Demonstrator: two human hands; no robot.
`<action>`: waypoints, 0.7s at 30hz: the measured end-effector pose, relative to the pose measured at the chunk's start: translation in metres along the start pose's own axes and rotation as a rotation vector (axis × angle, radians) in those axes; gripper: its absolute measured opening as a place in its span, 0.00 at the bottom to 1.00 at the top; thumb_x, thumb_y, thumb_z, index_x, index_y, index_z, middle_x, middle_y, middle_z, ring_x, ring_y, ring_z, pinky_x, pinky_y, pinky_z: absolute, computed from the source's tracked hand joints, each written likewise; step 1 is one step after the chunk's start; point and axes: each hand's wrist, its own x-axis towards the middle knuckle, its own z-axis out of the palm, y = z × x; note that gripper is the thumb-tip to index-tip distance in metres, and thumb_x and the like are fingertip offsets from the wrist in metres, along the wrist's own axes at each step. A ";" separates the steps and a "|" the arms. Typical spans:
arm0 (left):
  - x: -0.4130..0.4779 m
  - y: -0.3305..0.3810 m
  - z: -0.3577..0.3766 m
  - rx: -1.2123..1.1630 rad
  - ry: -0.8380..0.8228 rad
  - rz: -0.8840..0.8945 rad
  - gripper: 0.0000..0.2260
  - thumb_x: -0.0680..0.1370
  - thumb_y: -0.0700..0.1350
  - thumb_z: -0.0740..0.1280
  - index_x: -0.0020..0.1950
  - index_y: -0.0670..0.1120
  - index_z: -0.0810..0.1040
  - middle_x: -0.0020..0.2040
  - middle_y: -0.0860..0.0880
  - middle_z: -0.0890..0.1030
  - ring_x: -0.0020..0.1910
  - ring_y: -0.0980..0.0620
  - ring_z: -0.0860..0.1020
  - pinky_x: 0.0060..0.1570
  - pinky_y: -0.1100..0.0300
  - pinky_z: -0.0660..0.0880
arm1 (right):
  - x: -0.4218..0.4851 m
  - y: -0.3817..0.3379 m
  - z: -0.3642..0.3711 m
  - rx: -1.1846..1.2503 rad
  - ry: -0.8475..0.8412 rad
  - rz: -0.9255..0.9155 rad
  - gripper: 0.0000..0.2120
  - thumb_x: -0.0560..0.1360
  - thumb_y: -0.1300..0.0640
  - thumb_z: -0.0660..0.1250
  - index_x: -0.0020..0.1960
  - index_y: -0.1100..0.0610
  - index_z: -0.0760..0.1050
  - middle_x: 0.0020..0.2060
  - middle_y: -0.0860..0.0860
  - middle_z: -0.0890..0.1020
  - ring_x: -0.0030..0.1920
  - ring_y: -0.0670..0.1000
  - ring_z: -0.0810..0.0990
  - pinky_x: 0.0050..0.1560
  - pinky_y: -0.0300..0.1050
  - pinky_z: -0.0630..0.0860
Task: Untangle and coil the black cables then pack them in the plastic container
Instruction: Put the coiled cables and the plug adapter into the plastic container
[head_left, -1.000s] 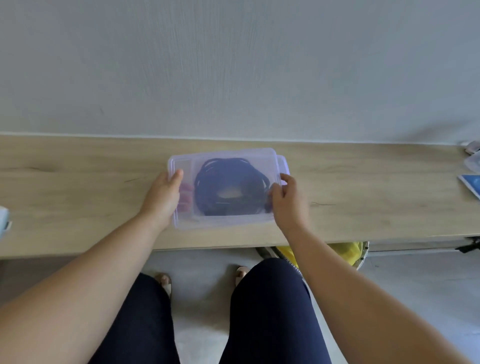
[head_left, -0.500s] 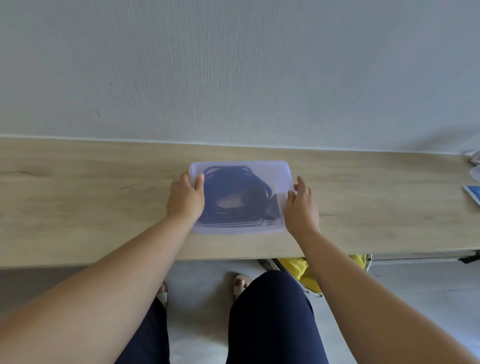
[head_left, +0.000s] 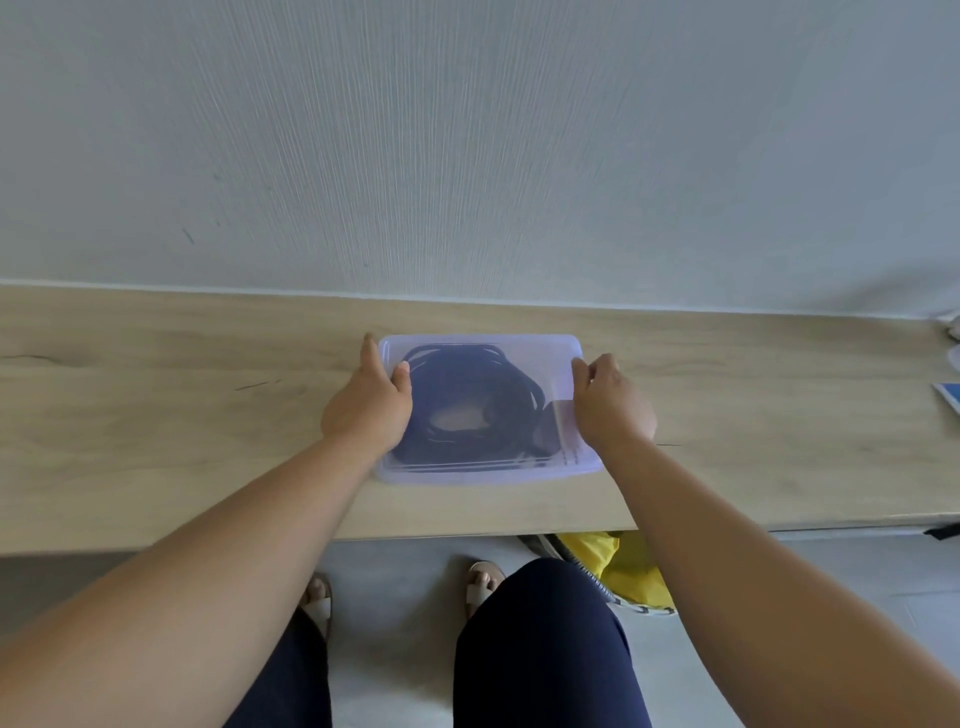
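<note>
A clear bluish plastic container (head_left: 550, 358) with its lid on lies flat on the wooden table (head_left: 156, 415). Coiled black cables (head_left: 467, 395) show through the lid. My left hand (head_left: 369, 405) holds the container's left edge, thumb on the lid and fingers curled round the side. My right hand (head_left: 610, 405) grips the right edge, fingers curled over the rim.
A grey wall runs along the table's far edge. A blue-and-white flat item (head_left: 948, 395) and a white thing (head_left: 953, 327) lie at the table's far right. Under the table stands a yellow bag (head_left: 618, 566). My legs and sandalled feet are below.
The lid has come to sit squarely on the container, which now lies a little farther right in view. Both hands shifted up along its left and right edges.
</note>
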 end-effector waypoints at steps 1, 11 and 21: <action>0.000 0.001 -0.001 0.017 0.001 0.015 0.25 0.83 0.54 0.49 0.78 0.53 0.44 0.69 0.45 0.72 0.57 0.38 0.76 0.47 0.53 0.68 | 0.003 -0.001 -0.001 -0.017 -0.008 0.004 0.18 0.81 0.45 0.45 0.48 0.59 0.64 0.36 0.54 0.74 0.37 0.58 0.73 0.32 0.45 0.63; 0.016 0.003 -0.005 -0.007 0.063 0.022 0.18 0.83 0.53 0.47 0.62 0.42 0.66 0.55 0.38 0.77 0.53 0.37 0.75 0.44 0.52 0.65 | 0.008 0.002 -0.003 -0.105 -0.067 -0.055 0.17 0.82 0.49 0.43 0.48 0.59 0.64 0.32 0.51 0.69 0.38 0.58 0.71 0.36 0.47 0.65; 0.015 0.001 0.007 -0.168 0.253 -0.019 0.14 0.81 0.53 0.57 0.59 0.44 0.70 0.53 0.42 0.76 0.53 0.38 0.75 0.43 0.51 0.67 | 0.011 0.002 0.004 -0.062 -0.045 -0.059 0.18 0.82 0.49 0.44 0.58 0.59 0.67 0.45 0.59 0.78 0.39 0.59 0.72 0.36 0.47 0.67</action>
